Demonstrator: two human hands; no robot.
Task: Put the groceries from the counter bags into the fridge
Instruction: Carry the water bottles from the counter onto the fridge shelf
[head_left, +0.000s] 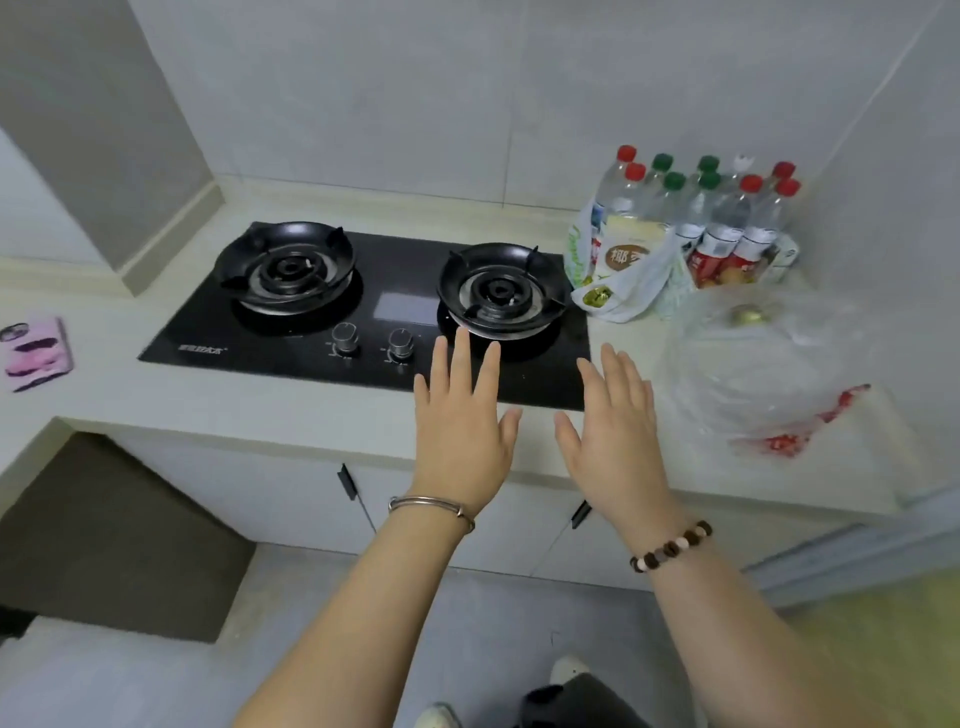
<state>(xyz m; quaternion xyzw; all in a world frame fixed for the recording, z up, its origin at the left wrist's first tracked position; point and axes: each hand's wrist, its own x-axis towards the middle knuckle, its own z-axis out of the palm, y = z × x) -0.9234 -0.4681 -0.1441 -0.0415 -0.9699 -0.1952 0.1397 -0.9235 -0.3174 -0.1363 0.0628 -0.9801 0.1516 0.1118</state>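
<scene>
Both my hands are stretched out flat over the counter's front edge, palms down, holding nothing. My left hand (460, 415) hovers in front of the right burner, my right hand (618, 431) beside it. A white printed bag (623, 291) with a carton inside stands right of the stove. A clear plastic bag (753, 364) with red print lies at the counter's right end, close to my right hand. Several water bottles (722, 218) with red and green caps stand in the back right corner. No fridge is in view.
A black two-burner gas stove (363, 306) with two knobs fills the counter's middle. A pink phone (39, 353) lies at the far left on the beige counter (260, 405). White cabinet doors sit below. Tiled walls close the back and right.
</scene>
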